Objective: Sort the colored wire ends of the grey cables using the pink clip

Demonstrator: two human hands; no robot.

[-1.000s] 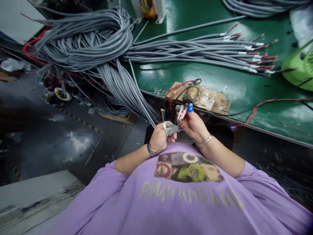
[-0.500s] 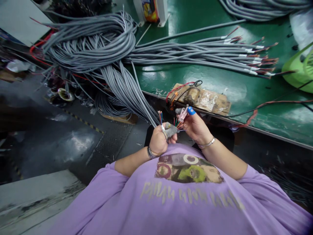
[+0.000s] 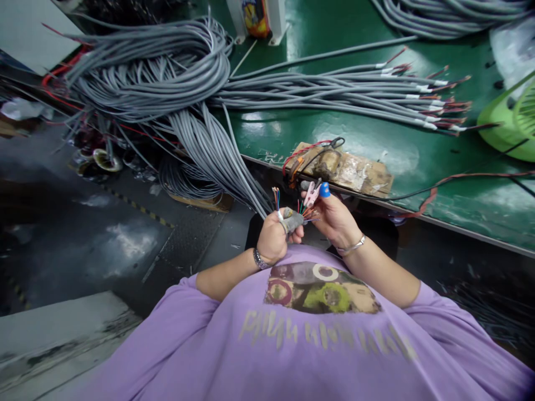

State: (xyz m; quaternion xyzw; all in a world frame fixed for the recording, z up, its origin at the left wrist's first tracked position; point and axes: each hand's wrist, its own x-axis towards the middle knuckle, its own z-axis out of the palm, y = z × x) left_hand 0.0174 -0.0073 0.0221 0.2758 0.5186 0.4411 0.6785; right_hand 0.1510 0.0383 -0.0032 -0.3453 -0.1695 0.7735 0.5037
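Observation:
My left hand (image 3: 273,236) is closed around the end of a grey cable, with worn grey covers on its thumb and finger. Thin coloured wires (image 3: 306,210) fan out from this grip towards the right hand. Another small bunch of stripped wires (image 3: 276,197) sticks up behind the left thumb. Between the thumb and fingers of my right hand (image 3: 336,220) is a small pink clip-like tool (image 3: 311,195), its tip close to the fanned wires. A blue cover (image 3: 325,190) sits on the right thumb. Whether the tool grips a wire is too small to tell.
On the green table (image 3: 451,200) lie a large coil of grey cables (image 3: 154,78) and a row of stripped cable ends (image 3: 434,106). A stained wooden block (image 3: 343,170) with wires sits at the near edge. A green fan (image 3: 510,120) stands at right.
Both hands keep nearly the same place and grip. The pink tool has shifted slightly left in the picture, and the whole view has moved a little.

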